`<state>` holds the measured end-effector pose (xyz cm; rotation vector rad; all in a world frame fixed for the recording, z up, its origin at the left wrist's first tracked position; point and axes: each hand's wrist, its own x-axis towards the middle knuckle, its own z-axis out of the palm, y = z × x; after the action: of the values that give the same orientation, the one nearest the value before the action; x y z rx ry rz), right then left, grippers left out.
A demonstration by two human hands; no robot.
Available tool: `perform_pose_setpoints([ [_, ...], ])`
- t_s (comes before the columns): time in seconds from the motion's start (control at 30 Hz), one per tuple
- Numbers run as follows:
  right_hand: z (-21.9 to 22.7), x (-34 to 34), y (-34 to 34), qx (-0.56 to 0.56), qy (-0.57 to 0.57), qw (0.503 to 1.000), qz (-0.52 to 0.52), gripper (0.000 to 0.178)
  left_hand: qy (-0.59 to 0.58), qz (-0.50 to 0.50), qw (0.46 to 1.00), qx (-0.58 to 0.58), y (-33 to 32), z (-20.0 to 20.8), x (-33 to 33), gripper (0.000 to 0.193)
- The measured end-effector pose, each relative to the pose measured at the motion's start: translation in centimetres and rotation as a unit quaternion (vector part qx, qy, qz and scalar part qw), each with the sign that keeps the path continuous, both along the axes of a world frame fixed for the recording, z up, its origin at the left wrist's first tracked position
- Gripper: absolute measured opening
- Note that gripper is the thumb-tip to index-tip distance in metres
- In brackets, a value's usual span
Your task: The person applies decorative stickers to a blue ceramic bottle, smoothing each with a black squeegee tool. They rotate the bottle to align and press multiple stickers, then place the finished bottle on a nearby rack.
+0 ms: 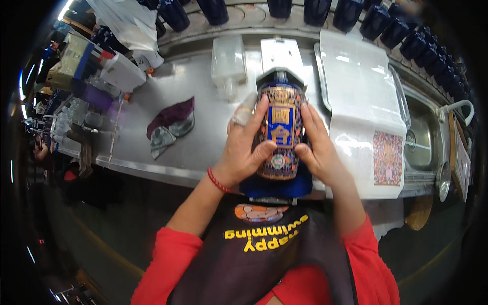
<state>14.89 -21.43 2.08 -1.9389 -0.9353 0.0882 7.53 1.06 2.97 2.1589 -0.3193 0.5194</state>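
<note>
A dark blue bottle (280, 133) with an ornate, many-coloured wraparound label lies in front of me, its neck pointing away. Its neck end rests at a white and dark stand (281, 55), and blue material (277, 187) shows under its near end. My left hand (246, 137) grips the bottle's left side, thumb on the label's lower part; something whitish covers one finger. From the right side my right hand (319, 145) holds it, fingers along the edge and thumb low on the label. Both palms' contact with the bottle is hidden.
Right of the bottle lies a white backing sheet (356, 101) bearing one patterned label (388, 157); beyond it is a sink (419, 132). A clear plastic bottle (229, 63) and a crumpled purple-and-grey cloth (170, 124) lie to the left. Several dark blue bottles (345, 15) line a curved conveyor behind.
</note>
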Motion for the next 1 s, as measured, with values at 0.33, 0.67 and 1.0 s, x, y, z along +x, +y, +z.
perform_pose_setpoints([
  [0.33, -1.1, 0.3, -0.5, 0.046, 0.034, 0.997, 0.047, 0.092, 0.010, -0.048, 0.999, 0.014, 1.4, -1.0, 0.2, 0.100],
  [0.67, -0.9, 0.8, -0.9, 0.046, 0.054, 0.995, 0.068, 0.101, 0.014, -0.078, 0.997, 0.014, 1.7, -0.7, 0.5, 0.104],
  [1.0, -1.0, 1.0, -1.4, 0.038, 0.047, 0.994, 0.093, 0.118, 0.025, -0.087, 0.991, 0.102, 2.8, -0.2, 0.2, 0.116],
])
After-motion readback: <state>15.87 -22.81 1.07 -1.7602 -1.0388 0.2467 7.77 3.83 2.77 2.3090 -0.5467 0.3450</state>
